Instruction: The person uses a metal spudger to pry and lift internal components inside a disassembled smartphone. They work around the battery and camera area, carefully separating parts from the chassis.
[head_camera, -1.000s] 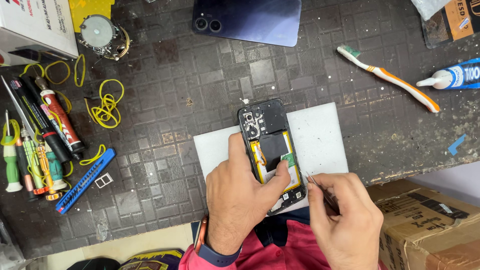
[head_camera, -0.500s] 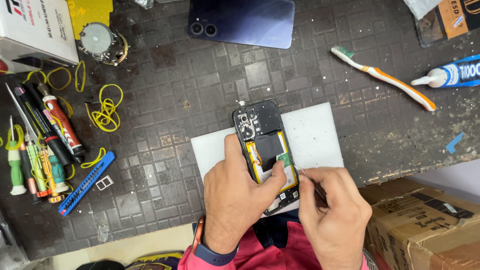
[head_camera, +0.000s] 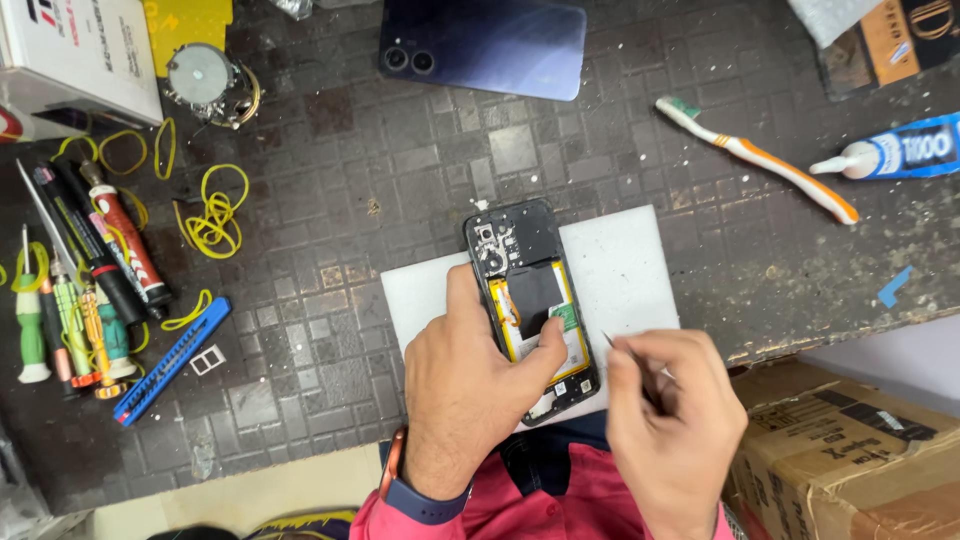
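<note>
lying along the left edge of the dark tiled work mat (head_camera: 300, 300) are a row of screwdrivers (head_camera: 60, 320), a red-and-white tube (head_camera: 125, 240), a blue pry tool (head_camera: 170, 360) and loose yellow rubber bands (head_camera: 215, 215). a small round motor-like part (head_camera: 205, 80) is sitting near the top left beside a white box (head_camera: 70, 50).

moving toward the middle, the opened phone (head_camera: 530, 300) is resting on a white pad (head_camera: 630, 270) near the front edge of the mat. its back cover (head_camera: 480, 45) is already off and is lying well apart at the top of the mat, dark blue side up, so the opening step is looking done. the black shield plate at the top and the yellow-edged battery are showing inside the frame, which suggests the inner parts are still to be dealt with.

the left hand (head_camera: 470, 390) is pressing the phone down, fingers curled around its left edge and the thumb lying on the battery area. just to the right, the right hand (head_camera: 670, 420) is pinching thin metal tweezers (head_camera: 625, 355), fingers closed narrowly on them, the tip hovering beside the phone's lower right edge without touching it, as far as i can tell.

further right, a toothbrush (head_camera: 760, 160) and a glue tube (head_camera: 890, 155) are lying unused on the mat, and a cardboard box (head_camera: 850, 450) is standing below the bench edge.
</note>
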